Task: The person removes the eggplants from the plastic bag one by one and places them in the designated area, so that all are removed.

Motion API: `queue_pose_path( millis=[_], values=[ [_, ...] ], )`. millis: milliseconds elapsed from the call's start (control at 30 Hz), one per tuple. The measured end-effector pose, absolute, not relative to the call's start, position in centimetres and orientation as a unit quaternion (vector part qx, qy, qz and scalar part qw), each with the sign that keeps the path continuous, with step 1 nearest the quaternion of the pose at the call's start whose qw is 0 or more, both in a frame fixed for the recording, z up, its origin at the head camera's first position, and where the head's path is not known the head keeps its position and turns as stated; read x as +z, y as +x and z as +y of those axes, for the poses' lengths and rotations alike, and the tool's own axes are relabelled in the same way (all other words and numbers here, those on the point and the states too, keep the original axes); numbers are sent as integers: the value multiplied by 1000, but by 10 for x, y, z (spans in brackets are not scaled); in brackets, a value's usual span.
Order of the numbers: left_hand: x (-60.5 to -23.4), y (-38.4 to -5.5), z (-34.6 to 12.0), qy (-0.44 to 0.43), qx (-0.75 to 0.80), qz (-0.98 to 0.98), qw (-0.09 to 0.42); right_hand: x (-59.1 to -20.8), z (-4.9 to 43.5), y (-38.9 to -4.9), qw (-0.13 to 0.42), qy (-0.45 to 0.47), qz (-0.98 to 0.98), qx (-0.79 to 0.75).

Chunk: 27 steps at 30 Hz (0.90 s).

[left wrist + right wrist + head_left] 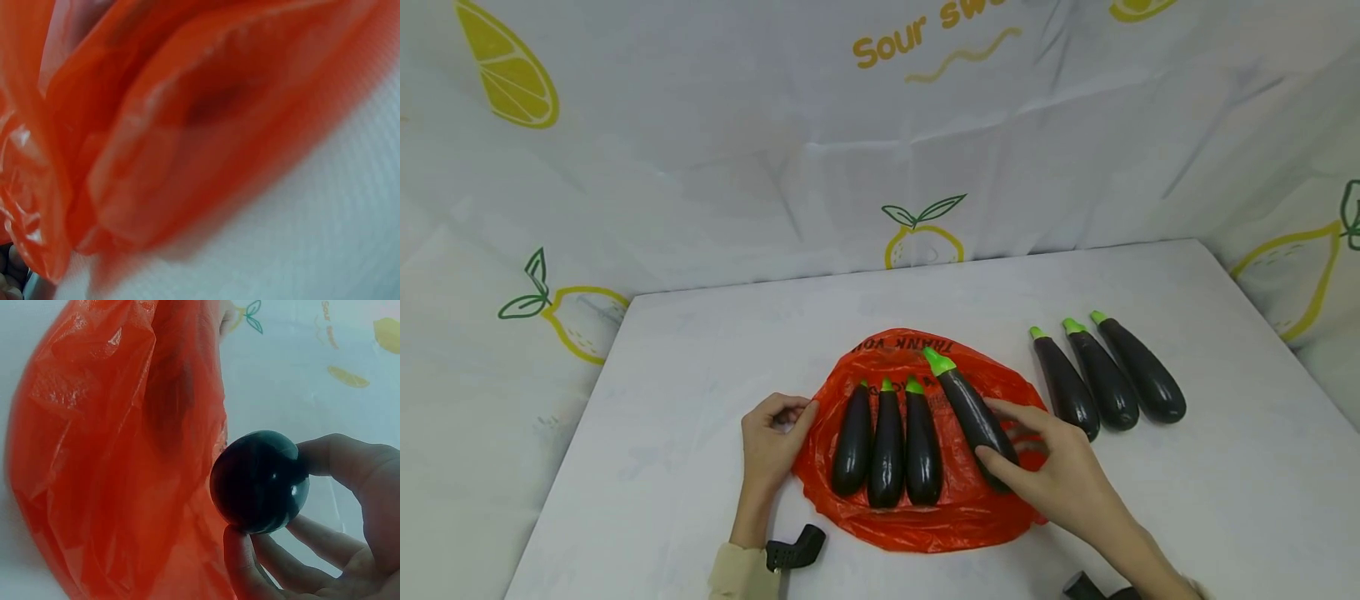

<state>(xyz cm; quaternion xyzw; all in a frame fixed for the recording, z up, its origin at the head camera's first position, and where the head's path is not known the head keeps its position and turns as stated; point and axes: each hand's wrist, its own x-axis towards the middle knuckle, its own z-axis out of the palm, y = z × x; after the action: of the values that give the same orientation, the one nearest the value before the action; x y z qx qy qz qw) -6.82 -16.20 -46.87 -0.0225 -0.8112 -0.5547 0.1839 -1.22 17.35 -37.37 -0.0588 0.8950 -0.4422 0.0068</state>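
A red plastic bag (970, 529) lies spread on the table, with three dark eggplants side by side on it, the middle eggplant (886, 450) among them. My left hand (775, 437) pinches the bag's left edge between thumb and fingers. In the left wrist view the red plastic (162, 156) fills much of the picture and hides the fingers' grip. Over the bag's right part, my right hand (1045, 467) grips another eggplant (973, 408), its green stem pointing away. The right wrist view shows this eggplant's rounded end (259, 481) between thumb and fingers, beside the bag.
Three more eggplants, the middle one (1101, 375) included, lie side by side on the white table (700, 358) right of the bag. A white curtain (700, 183) with lemon prints hangs behind the table. Black wrist mounts (796, 550) show near both wrists.
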Motion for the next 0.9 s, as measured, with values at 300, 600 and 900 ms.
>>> queue_pose_path(
  millis=[300,600,900],
  values=[
    [-469,-67,-163,-13,-549,-816,178,-372,180,-13,-13,-49,903,-427],
    [-469,-68,-163,-10,-545,-820,174,-372,189,-16,-40,-53,910,-408],
    [-470,-68,-163,-15,-545,-819,180,-374,205,-20,-104,-57,913,-390]
  ],
)
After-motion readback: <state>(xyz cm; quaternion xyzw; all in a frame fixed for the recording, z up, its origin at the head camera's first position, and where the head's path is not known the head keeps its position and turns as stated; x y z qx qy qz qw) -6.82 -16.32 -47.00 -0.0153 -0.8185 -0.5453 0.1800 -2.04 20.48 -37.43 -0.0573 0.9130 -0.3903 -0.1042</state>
